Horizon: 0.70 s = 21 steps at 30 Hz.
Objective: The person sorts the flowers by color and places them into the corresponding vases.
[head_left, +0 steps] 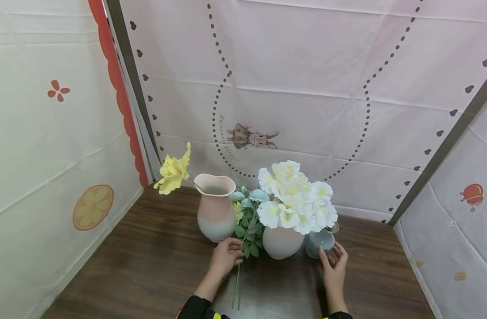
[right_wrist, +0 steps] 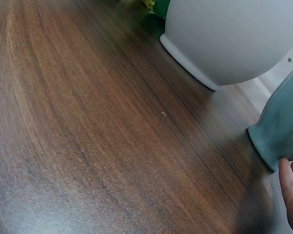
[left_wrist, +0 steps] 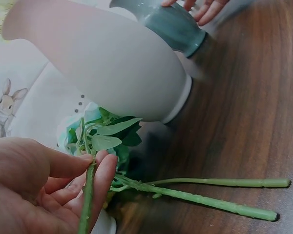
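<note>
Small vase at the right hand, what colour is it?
The small vase is muted blue-green; it shows best in the left wrist view.

Leafy green stem (left_wrist: 87,195): pinched in left hand (head_left: 226,257) | blue-green vase (head_left: 321,243): upright on tabletop (head_left: 371,270)

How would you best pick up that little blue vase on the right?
Probably by its rounded body, with thumb and fingers curved round it, coming from the right. The blue vase stands upright with only the right hand at that side, while the pale vase sits close on its left and white flowers overlap its top in the head view.
</note>
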Available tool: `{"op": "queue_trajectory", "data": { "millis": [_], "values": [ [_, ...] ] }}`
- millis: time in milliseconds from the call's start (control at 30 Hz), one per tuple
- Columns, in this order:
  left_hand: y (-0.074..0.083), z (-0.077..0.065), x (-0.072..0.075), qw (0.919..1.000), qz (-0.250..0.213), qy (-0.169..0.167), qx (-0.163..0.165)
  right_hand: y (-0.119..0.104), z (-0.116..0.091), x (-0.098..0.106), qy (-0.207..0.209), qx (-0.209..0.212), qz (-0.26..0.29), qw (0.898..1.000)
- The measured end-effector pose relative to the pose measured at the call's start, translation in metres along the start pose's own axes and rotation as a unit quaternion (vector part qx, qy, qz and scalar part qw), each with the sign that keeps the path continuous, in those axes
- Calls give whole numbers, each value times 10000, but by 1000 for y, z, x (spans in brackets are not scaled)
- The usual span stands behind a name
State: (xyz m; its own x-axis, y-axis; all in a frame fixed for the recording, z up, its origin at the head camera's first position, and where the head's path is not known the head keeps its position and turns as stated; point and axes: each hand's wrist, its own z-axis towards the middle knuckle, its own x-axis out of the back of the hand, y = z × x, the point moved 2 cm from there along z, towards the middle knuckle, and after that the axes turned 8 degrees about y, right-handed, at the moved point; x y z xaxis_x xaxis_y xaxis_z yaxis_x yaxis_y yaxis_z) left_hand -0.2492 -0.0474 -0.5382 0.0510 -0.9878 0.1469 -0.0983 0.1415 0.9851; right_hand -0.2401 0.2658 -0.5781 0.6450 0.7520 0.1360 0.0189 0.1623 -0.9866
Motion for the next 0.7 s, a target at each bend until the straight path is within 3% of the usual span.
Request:
{"op": "queue_trajectory", "data": {
  "millis": [700],
  "values": [
    [38,-4,5,9938,-718,716,-448,4,0,-1,73,77,-37,9999]
  ]
}}
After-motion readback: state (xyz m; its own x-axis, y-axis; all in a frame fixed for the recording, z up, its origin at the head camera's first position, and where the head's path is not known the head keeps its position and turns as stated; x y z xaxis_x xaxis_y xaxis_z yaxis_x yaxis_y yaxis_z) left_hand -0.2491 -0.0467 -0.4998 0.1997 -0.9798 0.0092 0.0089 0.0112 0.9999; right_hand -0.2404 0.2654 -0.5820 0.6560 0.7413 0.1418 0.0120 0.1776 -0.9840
